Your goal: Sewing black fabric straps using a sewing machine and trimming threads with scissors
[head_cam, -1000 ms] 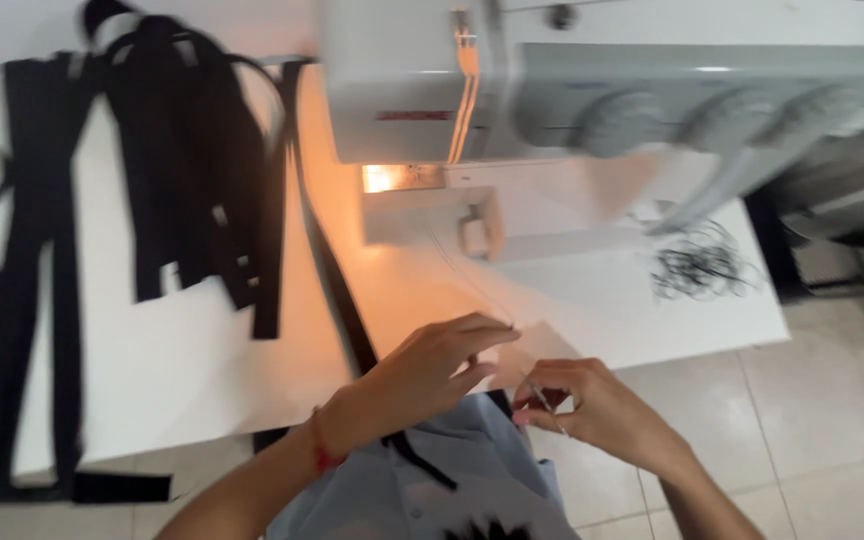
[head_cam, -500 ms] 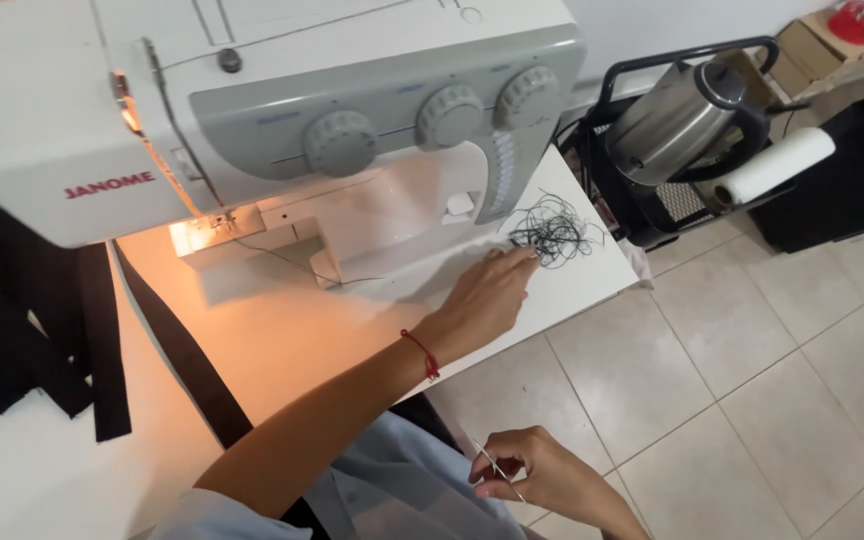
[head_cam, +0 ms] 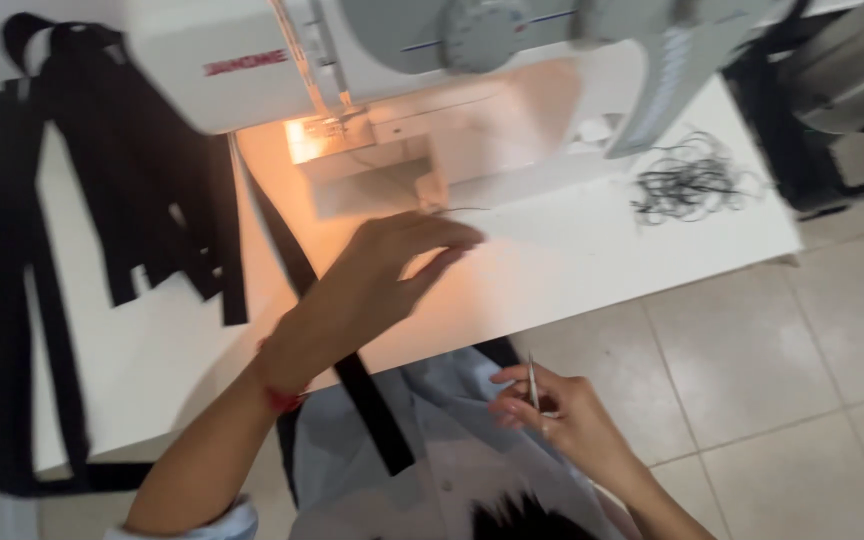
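Note:
My left hand (head_cam: 377, 285) hovers over the white table (head_cam: 572, 260), just in front of the sewing machine's (head_cam: 472, 120) lit bed, fingers apart and holding nothing I can make out. A thin dark thread (head_cam: 464, 208) lies by its fingertips. My right hand (head_cam: 557, 420) is low over my lap, past the table edge, closed on small metal snips (head_cam: 531, 381) that point upward. A long black strap (head_cam: 352, 375) runs from under the needle, beneath my left forearm, and off the table edge onto my lap.
A pile of black straps (head_cam: 142, 200) covers the left of the table, with one long strap (head_cam: 12, 330) along the far left. A tangle of dark thread scraps (head_cam: 692, 185) lies at the right. A black rack with a metal vessel (head_cam: 842, 80) stands on the tiled floor (head_cam: 772, 380).
My left hand has pulled back from the thread scraps at the right to the front of the machine bed. The view has swung left. My right hand still holds the snips.

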